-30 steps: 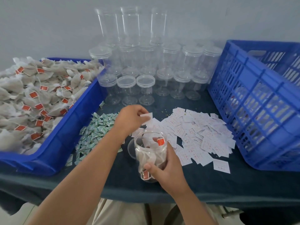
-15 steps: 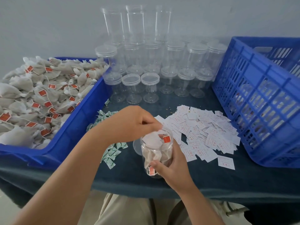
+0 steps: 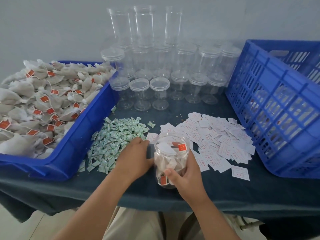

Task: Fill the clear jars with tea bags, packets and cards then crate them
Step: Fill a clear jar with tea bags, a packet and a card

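Clear jar (image 3: 158, 149), open-topped (tea bags (image 3: 165, 163) inside)

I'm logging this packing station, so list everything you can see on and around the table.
tea bags: many, grey-white with red tags, heaped in bin.
bin: one, blue, left.
packets: heap, green-white, centre-left.
cards: heap, white, red print, centre-right.
empty jars: many, clear, stacked at back.
crate: one, blue, right.
open jar: one, clear, part-filled, front centre.
table: one, dark cloth.
left grip: bare hand, at packet heap's edge.
right grip: bare hand, holds open jar.
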Action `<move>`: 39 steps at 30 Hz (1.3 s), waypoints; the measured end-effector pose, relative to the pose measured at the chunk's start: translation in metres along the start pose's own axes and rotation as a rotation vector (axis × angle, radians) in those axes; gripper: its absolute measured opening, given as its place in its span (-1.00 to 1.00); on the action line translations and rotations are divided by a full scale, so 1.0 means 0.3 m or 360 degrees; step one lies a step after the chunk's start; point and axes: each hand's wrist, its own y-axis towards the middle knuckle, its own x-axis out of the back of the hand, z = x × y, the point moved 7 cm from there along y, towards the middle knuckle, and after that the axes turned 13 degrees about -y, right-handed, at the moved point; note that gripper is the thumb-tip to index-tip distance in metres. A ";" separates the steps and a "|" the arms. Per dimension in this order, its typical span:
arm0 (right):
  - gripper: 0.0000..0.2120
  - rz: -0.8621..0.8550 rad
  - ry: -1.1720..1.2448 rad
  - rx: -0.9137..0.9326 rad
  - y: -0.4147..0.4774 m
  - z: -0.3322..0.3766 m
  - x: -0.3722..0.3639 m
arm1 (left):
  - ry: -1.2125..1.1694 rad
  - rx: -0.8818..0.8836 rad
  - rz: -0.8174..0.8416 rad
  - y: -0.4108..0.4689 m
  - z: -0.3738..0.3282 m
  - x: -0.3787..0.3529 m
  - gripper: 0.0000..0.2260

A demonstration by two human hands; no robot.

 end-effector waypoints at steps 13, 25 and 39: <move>-0.36 0.0033 -0.0021 -0.0050 -0.008 -0.003 -0.005 | -0.1272 0.0094 -0.0357 -0.019 0.035 0.074 -0.86; -0.37 0.0362 -0.0248 -0.0040 0.010 -0.016 -0.059 | -0.0424 -0.0583 0.0226 -0.133 -0.202 0.154 -0.15; -0.55 0.0348 -0.0209 -0.0088 0.017 -0.060 -0.072 | 0.0097 -0.0520 0.0053 -0.209 -0.302 0.096 -0.37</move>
